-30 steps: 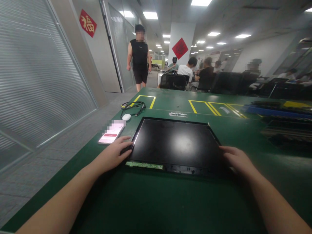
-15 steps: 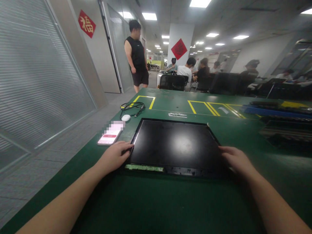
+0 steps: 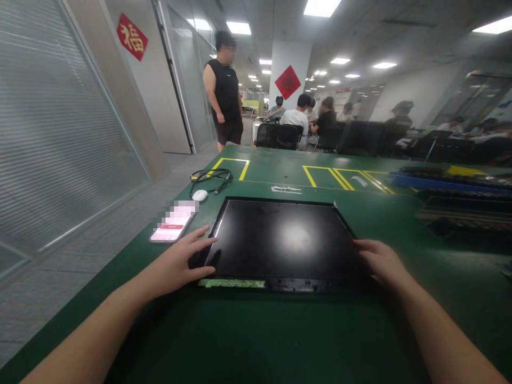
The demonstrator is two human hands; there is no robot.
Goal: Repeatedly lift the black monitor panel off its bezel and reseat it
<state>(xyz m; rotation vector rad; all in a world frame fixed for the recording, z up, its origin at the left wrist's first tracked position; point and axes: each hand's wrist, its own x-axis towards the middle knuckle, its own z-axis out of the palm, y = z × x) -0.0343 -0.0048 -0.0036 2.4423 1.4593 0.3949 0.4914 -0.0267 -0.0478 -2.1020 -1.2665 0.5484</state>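
Observation:
A black LCD screen panel [image 3: 276,240] lies face up on the green table in front of me. A strip of green circuit board [image 3: 232,284] runs along the left part of its near edge. My left hand [image 3: 186,261] is at the panel's left edge, fingers and thumb spread apart over the frame. On the opposite side my right hand [image 3: 382,261] holds the right edge between thumb and fingers; some of those fingers are hidden underneath or behind the hand.
Left of the panel lie a lit phone [image 3: 172,226], a white oval object [image 3: 200,196] and a coiled black cable [image 3: 214,178]. Dark panels [image 3: 464,205] are stacked at right on the green table [image 3: 256,336]. A person [image 3: 226,96] stands beyond its far edge; others sit farther back.
My left hand has loosened from the panel's left edge, its fingers spreading apart. My right hand stays at the right edge. The view has shifted slightly.

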